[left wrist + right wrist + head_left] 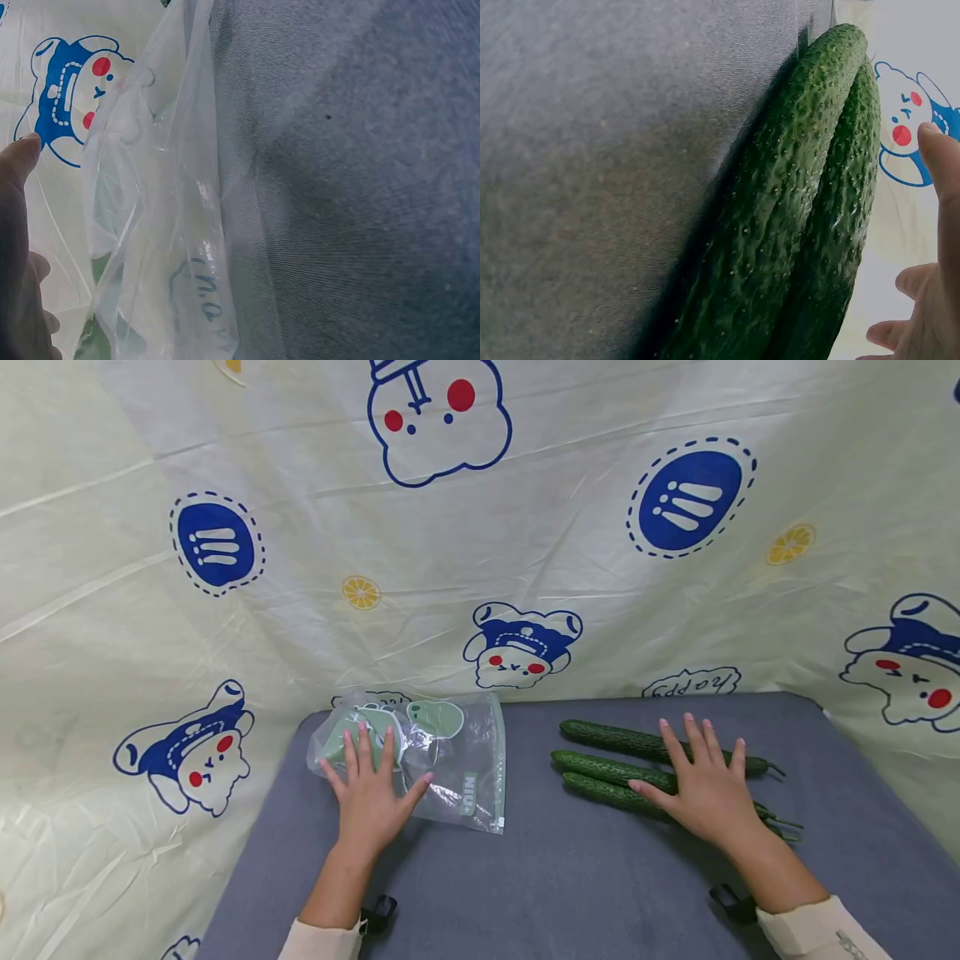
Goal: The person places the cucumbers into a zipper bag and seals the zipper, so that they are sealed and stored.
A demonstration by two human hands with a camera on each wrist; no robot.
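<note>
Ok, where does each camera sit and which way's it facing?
Head: worn on the head, looking forward and down at a plastic bag, three cucumbers, left grip and right grip.
Left wrist: worn there, facing the bag; left grip shows partly.
Right wrist: worn there, facing two cucumbers; right grip shows partly.
Head and left wrist both show the bag.

Pale cartoon-printed sheet [450, 543], blue badges [216, 545], orange slices [362, 592], grey tabletop [532, 877]

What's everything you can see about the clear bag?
The clear bag looks like thin, crinkly plastic with green cartoon prints and lettering. A strip runs along its right edge, maybe a seal. It lies on the grey tabletop, left of the cucumbers. The left hand is spread over it; I can't tell whether they touch.
</note>
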